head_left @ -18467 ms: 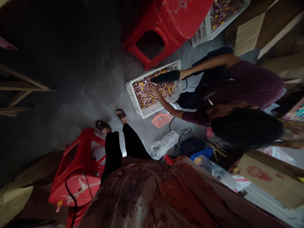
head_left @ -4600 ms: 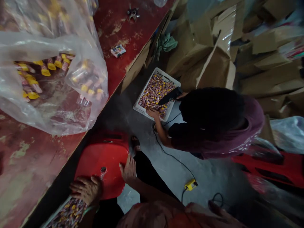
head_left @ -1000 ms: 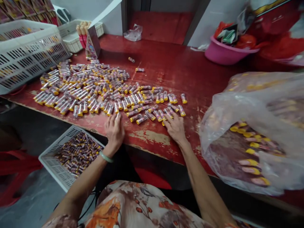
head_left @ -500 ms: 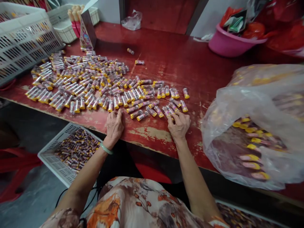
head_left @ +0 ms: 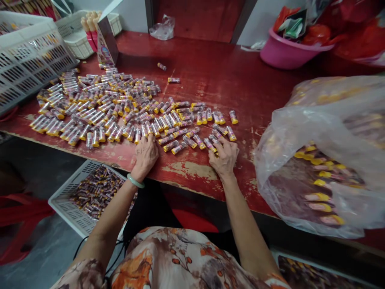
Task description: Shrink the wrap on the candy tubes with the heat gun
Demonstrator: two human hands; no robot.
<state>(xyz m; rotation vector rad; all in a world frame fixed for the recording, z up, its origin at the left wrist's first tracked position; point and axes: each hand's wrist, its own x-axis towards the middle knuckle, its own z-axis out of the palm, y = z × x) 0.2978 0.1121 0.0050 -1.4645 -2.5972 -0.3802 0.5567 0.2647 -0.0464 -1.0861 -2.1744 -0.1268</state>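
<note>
Many small clear tubes [head_left: 98, 116] with yellow ends and purple-printed contents lie spread over the red table [head_left: 192, 168]. At the near edge of the pile is my left hand [head_left: 146, 155], its bent fingers closed at the yellow ends of a few tubes. A pale green bangle [head_left: 135, 181] circles that wrist. Further right, my right hand [head_left: 224, 158] has its fingers curled round the near ends of some tubes [head_left: 209, 144] that lie flat on the table. The fingertips of both hands are partly hidden.
An open plastic bag [head_left: 300, 180] of larger yellow-ended items lies at right, a pink basin [head_left: 285, 54] behind it. White crates [head_left: 33, 68] and a display box [head_left: 106, 44] stand at left. Below the table edge, a crate [head_left: 64, 200] holds more tubes.
My left hand has moved slightly forward, so its fingertips now reach the tubes. The right hand has shifted little at its tubes. The whole view has tilted slightly.
</note>
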